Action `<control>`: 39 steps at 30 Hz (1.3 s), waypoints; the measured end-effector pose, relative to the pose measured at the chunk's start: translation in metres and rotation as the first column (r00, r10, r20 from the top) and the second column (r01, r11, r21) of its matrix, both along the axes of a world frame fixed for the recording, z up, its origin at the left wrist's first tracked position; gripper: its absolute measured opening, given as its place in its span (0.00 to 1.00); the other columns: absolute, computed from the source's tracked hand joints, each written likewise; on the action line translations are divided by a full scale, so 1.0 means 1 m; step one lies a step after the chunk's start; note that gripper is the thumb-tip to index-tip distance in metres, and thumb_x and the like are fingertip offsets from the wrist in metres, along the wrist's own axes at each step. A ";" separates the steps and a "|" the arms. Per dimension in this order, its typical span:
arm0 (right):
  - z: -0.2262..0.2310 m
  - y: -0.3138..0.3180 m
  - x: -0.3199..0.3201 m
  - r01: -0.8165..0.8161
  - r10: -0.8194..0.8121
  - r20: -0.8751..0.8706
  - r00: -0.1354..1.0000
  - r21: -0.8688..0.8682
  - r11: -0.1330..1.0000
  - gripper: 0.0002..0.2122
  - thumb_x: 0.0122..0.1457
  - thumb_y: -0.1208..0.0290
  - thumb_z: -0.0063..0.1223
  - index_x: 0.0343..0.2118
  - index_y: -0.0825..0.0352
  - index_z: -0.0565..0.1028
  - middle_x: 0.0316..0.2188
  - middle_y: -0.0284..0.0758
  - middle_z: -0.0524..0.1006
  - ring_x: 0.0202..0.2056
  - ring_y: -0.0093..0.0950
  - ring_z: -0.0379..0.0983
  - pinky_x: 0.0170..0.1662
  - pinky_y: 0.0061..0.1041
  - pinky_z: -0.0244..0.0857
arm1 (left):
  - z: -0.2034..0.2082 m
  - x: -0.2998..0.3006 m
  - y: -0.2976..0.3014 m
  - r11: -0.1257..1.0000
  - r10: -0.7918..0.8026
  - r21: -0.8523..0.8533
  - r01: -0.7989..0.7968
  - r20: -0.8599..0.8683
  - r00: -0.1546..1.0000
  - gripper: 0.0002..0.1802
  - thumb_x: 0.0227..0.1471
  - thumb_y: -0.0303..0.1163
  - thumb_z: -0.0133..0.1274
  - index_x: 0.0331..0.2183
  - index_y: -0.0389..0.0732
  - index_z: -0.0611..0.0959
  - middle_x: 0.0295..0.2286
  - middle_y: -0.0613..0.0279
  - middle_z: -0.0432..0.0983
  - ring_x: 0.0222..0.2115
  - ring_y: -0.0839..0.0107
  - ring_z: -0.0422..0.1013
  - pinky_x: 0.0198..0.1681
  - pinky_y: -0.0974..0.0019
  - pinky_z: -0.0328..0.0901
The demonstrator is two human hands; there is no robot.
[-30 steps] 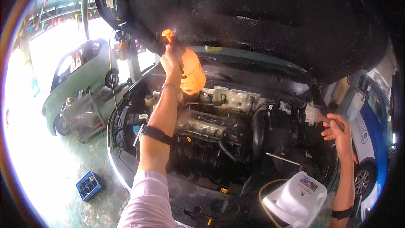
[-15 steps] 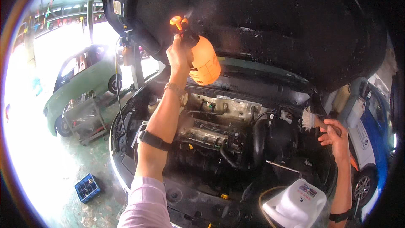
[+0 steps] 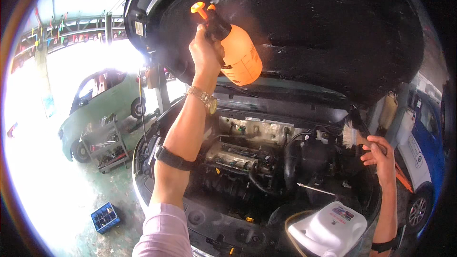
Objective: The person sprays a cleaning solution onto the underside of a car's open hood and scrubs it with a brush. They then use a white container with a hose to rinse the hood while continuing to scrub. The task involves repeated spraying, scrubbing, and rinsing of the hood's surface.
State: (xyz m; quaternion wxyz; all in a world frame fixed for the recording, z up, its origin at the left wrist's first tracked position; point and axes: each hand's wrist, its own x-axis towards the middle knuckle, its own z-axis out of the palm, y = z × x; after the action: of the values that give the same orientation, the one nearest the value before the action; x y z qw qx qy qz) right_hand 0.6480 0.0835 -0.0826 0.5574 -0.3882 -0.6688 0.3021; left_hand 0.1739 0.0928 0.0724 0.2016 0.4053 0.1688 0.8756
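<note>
Left grip (image 3: 205,52): clasping handle of orange pump sprayer (image 3: 242,57), bottle to its right | Right grip (image 3: 379,156): holding brush (image 3: 351,136), bristles leftward.

Left hand (image 3: 204,51): grips orange spray bottle (image 3: 242,56) | right hand (image 3: 381,154): holds brush (image 3: 351,136) | hood (image 3: 328,28): raised

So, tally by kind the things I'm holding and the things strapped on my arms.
Orange spray bottle, in your left hand: 1
Brush, in your right hand: 1
Wristwatch, left wrist: 1
Black bands, one on each arm: 2
Total: 5
</note>
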 end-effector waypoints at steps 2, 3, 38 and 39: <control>0.000 -0.006 0.011 0.010 -0.010 -0.012 1.000 0.007 1.000 0.14 0.61 0.66 0.46 0.45 0.69 0.72 0.34 0.40 0.76 0.25 0.24 0.76 0.27 0.20 0.69 | 0.007 0.015 -0.007 1.000 -0.001 0.003 0.001 0.005 1.000 0.22 0.57 0.47 0.43 0.18 0.43 0.67 0.10 0.68 0.57 0.09 0.75 0.53 0.13 0.70 0.50; 0.001 -0.009 0.017 0.016 -0.016 -0.021 1.000 0.005 1.000 0.14 0.61 0.66 0.46 0.45 0.69 0.72 0.34 0.40 0.76 0.25 0.24 0.76 0.28 0.21 0.70 | 0.010 0.023 -0.010 1.000 -0.007 0.002 0.007 -0.001 1.000 0.22 0.57 0.47 0.43 0.18 0.43 0.67 0.10 0.68 0.57 0.09 0.75 0.53 0.13 0.70 0.50; -0.007 -0.074 0.230 0.203 -0.200 -0.151 0.968 0.006 0.979 0.15 0.60 0.64 0.48 0.45 0.69 0.71 0.34 0.39 0.76 0.25 0.24 0.75 0.28 0.20 0.69 | 0.006 0.373 0.041 0.859 -0.507 -0.122 0.497 -0.081 0.858 0.23 0.59 0.48 0.40 0.18 0.43 0.65 0.09 0.65 0.58 0.08 0.72 0.54 0.12 0.68 0.53; -0.009 -0.074 0.233 0.213 -0.210 -0.152 0.966 0.001 0.977 0.15 0.60 0.63 0.48 0.45 0.69 0.71 0.34 0.39 0.76 0.25 0.24 0.75 0.27 0.21 0.69 | 0.002 0.382 0.044 0.841 -0.538 -0.116 0.529 -0.076 0.839 0.23 0.59 0.48 0.40 0.18 0.43 0.65 0.09 0.65 0.58 0.08 0.72 0.54 0.11 0.68 0.53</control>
State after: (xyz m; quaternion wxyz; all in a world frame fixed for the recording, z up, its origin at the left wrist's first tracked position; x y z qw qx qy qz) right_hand 0.8814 0.0098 -0.0914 0.6389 -0.4284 -0.5821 0.2636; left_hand 0.5561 0.1373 0.0742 0.4464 0.4723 0.0989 0.7536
